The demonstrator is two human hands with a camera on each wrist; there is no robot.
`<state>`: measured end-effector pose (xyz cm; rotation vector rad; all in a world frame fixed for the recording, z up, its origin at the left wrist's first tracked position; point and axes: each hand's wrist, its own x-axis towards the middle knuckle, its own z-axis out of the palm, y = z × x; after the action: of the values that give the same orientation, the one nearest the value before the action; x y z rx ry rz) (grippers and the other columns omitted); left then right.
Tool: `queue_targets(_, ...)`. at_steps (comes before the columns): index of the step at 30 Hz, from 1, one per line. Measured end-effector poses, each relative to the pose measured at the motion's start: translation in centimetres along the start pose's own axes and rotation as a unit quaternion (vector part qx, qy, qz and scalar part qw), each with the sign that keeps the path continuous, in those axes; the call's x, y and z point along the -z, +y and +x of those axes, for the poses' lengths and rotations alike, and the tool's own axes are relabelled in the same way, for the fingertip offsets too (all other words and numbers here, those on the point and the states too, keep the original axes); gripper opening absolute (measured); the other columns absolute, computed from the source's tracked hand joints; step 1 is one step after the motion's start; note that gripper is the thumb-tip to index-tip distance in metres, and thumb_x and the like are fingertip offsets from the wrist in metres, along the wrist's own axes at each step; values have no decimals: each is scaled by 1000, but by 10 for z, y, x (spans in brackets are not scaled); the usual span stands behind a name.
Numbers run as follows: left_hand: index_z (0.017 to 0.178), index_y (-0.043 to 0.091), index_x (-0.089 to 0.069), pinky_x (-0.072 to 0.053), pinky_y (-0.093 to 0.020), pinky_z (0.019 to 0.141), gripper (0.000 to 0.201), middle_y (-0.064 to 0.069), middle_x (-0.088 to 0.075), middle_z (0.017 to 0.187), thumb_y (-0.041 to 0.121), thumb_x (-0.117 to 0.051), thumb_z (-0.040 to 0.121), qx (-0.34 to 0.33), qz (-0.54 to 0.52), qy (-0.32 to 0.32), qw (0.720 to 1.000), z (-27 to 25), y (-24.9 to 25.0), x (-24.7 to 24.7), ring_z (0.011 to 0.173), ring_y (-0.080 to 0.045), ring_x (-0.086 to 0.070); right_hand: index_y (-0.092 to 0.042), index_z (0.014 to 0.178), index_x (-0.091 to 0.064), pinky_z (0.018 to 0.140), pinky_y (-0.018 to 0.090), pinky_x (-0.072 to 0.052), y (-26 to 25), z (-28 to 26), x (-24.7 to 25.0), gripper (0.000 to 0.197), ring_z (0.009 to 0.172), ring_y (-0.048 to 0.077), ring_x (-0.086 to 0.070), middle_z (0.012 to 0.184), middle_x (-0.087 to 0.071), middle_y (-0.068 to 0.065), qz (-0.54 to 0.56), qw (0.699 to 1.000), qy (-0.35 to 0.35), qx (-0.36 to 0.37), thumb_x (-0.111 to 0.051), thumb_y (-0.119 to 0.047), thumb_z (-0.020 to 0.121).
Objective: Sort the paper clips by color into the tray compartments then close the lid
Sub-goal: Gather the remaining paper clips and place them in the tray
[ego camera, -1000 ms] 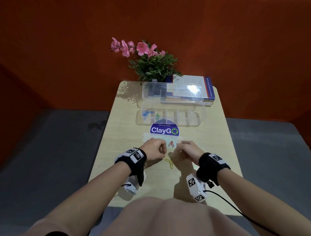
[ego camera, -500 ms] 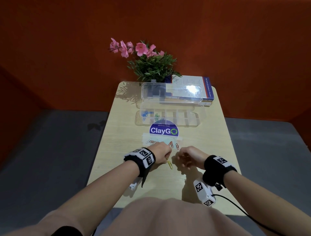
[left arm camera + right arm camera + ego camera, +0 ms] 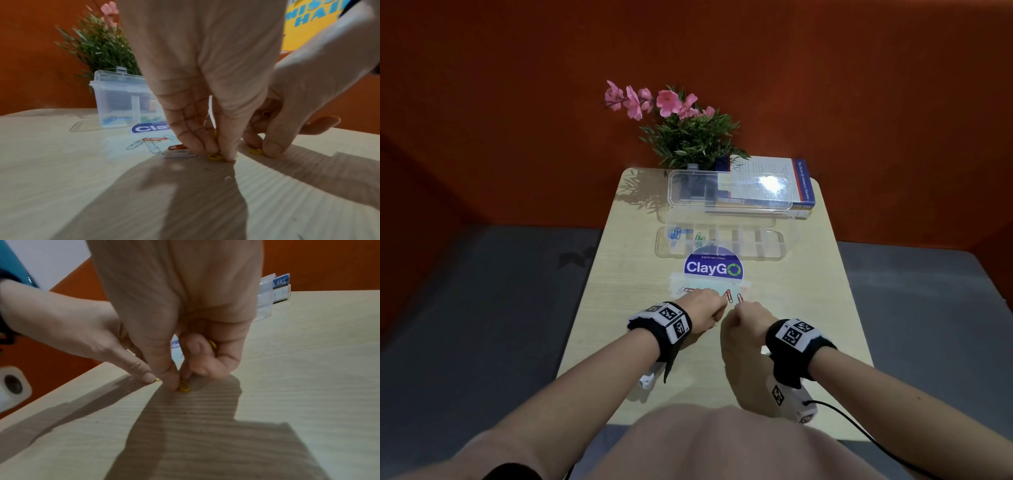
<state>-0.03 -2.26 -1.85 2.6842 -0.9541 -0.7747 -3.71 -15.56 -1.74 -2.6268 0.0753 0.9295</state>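
Your left hand (image 3: 205,91) pinches a yellow paper clip (image 3: 214,157) against the table (image 3: 619,329), and your right hand (image 3: 185,313) pinches another yellow clip (image 3: 184,387) just beside it, a further yellow one tucked in its curled fingers. Both hands have closed together since half a second ago. Red clips (image 3: 728,295) lie just ahead; the open tray (image 3: 774,245) stands beyond, blue and green clips inside.

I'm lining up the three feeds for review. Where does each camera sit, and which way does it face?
Head: worn on the head, looking forward and down at the table and tray; both forearms and hands show.
Left wrist: along the left hand, whose fingers pinch a yellow clip.
Right wrist: along the right hand, toward the books.
Both wrist views show both hands meeting on yellow clips.
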Motion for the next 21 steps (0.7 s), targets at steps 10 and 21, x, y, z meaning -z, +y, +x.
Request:
queue_targets(10, 116, 4, -50, -45, -43, 82, 21, -18, -56, 114, 7, -43, 96, -31, 116, 14, 993, 3, -3, -5, 101, -37, -58, -2, 112, -55, 76, 33, -43, -5, -6, -5, 31, 104, 33, -61, 116, -63, 16, -146, 987, 41, 42, -41, -22, 93)
queue_targets(21, 99, 12, -59, -48, -38, 88, 17, -10, -60, 108, 5, -50, 87, 21, -31, -16, 999, 10, -16, -1, 100, -28, -56, -14, 59, -34, 46, 25, -22, 28, 10, 47, 28, 45, 18, -28, 49, -34, 3, 525, 842, 56, -106, -36, -13, 86)
